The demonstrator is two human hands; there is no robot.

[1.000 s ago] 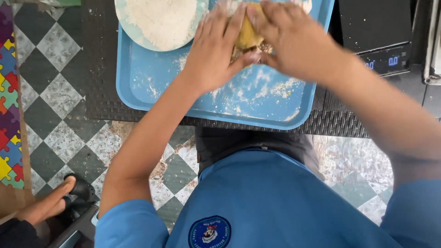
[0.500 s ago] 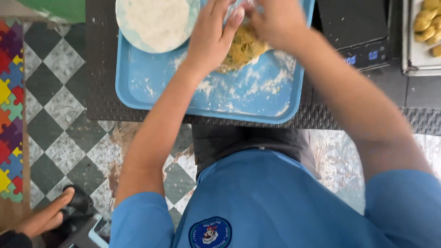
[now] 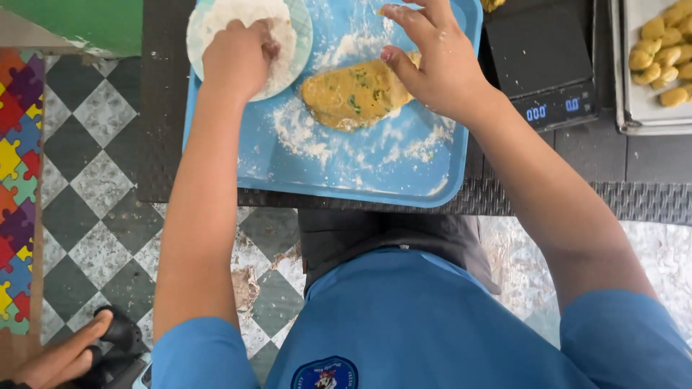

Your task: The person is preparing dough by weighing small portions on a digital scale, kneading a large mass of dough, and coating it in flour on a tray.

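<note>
A flat yellow dough piece (image 3: pixel 357 94) flecked with green herbs lies on a floured blue tray (image 3: pixel 404 176). My right hand (image 3: pixel 432 61) hovers over its right end, fingers spread, fingertips touching or just above the dough. My left hand (image 3: pixel 238 57) is curled into the flour heaped on a pale round plate (image 3: pixel 303 32) at the tray's upper left, fingers closed in the flour.
A black digital scale (image 3: pixel 540 68) stands right of the tray. A metal tray (image 3: pixel 634 115) with several yellow dough balls sits at far right. A chequered floor lies below the dark table edge. Another person's hand (image 3: pixel 58 356) shows at bottom left.
The dough, earlier held between both hands, now lies flat on the tray. My left hand has moved left into the flour plate; my right hand stays by the dough.
</note>
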